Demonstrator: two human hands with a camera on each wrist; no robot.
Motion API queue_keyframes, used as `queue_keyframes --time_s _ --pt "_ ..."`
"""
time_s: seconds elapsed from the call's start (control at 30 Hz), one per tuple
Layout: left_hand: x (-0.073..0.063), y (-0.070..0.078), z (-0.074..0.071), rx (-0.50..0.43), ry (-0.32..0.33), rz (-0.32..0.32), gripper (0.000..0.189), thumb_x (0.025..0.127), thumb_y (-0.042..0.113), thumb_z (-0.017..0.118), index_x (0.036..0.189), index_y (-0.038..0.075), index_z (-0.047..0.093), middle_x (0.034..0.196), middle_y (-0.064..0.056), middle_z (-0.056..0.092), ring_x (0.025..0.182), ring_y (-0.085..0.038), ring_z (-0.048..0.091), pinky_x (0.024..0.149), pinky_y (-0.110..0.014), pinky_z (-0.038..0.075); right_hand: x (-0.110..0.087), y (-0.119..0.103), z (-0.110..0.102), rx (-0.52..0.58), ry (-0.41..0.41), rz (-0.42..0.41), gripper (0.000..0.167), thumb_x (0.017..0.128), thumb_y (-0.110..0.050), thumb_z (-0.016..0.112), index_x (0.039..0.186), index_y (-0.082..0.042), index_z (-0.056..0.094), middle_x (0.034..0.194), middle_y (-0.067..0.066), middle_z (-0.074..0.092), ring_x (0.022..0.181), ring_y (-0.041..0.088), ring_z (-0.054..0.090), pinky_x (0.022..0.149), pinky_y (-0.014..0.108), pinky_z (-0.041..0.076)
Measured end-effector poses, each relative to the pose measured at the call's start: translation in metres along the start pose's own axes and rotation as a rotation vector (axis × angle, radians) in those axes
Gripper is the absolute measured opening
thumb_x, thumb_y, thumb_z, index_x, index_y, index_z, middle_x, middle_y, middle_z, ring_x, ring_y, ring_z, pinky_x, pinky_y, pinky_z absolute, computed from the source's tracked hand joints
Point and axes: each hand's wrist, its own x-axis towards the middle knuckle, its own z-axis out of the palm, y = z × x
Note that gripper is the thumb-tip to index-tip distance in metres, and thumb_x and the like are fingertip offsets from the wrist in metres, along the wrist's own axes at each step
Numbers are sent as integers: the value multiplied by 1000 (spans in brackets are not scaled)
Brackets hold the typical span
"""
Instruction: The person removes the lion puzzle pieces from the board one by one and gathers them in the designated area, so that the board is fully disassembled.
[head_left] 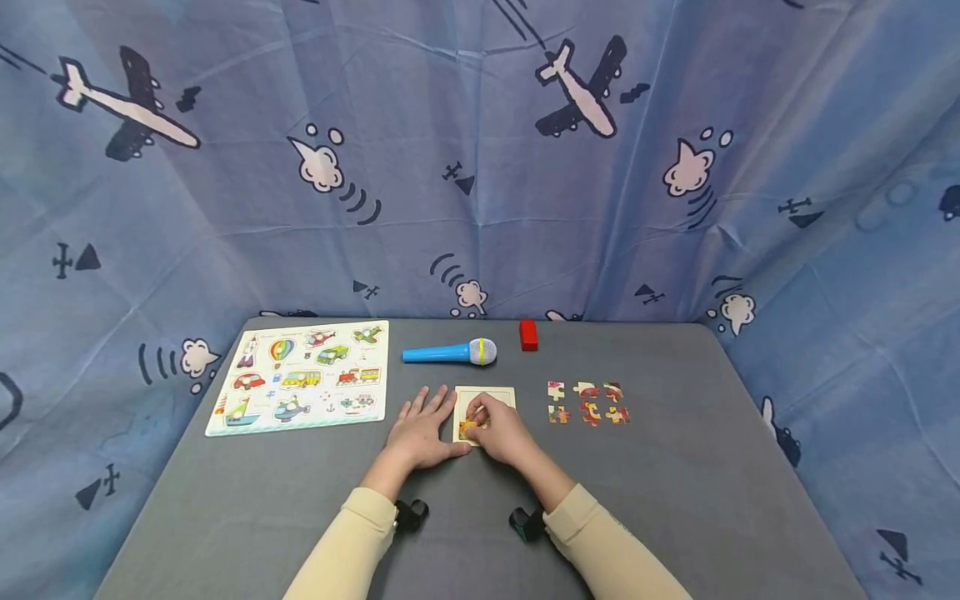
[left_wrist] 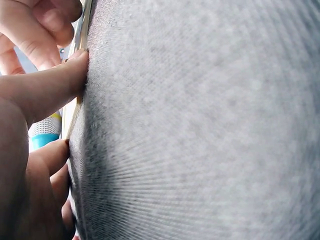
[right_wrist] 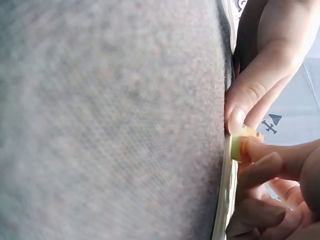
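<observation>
A small pale wooden puzzle tray (head_left: 487, 390) lies on the grey table before me. My left hand (head_left: 422, 433) rests beside it with fingers spread, the thumb at its near edge and the index finger along its left side. Over the tray, my right hand (head_left: 501, 429) pinches a jigsaw piece (right_wrist: 237, 147) coloured green and orange, at the lower left corner. Whether that piece lies flat or is tilted I cannot tell, as the fingers hide much of it. Several loose jigsaw pieces (head_left: 590, 412) lie to the right of the tray in two rows.
A large picture board (head_left: 300, 379) with vehicles lies at the left. Behind the tray are a blue toy microphone (head_left: 442, 353) and a red block (head_left: 528, 336). A blue patterned curtain (head_left: 480, 167) hangs along the table's back edge and sides.
</observation>
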Motion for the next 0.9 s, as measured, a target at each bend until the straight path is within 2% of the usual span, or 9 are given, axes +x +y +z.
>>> queue_keyframes --time_s 0.2,0.37,0.53,0.63,0.73,0.9 --pt "1 1 -1 -2 -7 0 95 85 65 68 161 23 28 170 1 18 158 -30 6 126 -55 11 -1 1 -12 125 40 13 19 86 -14 81 99 -11 68 80 1 73 65 9 61 58 25 48" --pt "1 2 0 -4 -10 1 95 85 64 68 161 23 28 170 0 19 158 -31 6 126 -55 11 -8 4 -35 194 77 46 21 85 -18 83 102 -11 74 78 1 75 61 13 62 55 25 47" --pt "0 3 -1 -18 -7 6 95 86 63 68 161 22 28 170 0 19 158 -31 6 126 -55 11 -20 13 -60 182 116 74 23 85 -18 82 104 -11 75 78 2 74 62 13 58 55 25 43" --pt "0 3 -1 -27 -6 16 95 86 62 69 162 22 27 170 0 18 158 -31 6 126 -55 11 -29 22 -73 170 131 98 24 86 -19 81 106 -8 73 78 8 74 58 13 55 53 26 43" --pt "-1 2 0 -31 -1 24 95 86 61 69 162 22 27 170 0 18 158 -32 6 126 -55 11 -36 32 -84 163 152 117 23 87 -19 81 104 -6 73 77 10 73 58 14 56 53 27 44" --pt "-1 -2 0 -22 3 23 95 86 61 69 162 22 26 170 0 18 158 -32 6 126 -55 11 -46 53 -95 133 176 144 20 86 -20 82 96 -5 75 77 6 74 59 17 60 54 28 46"
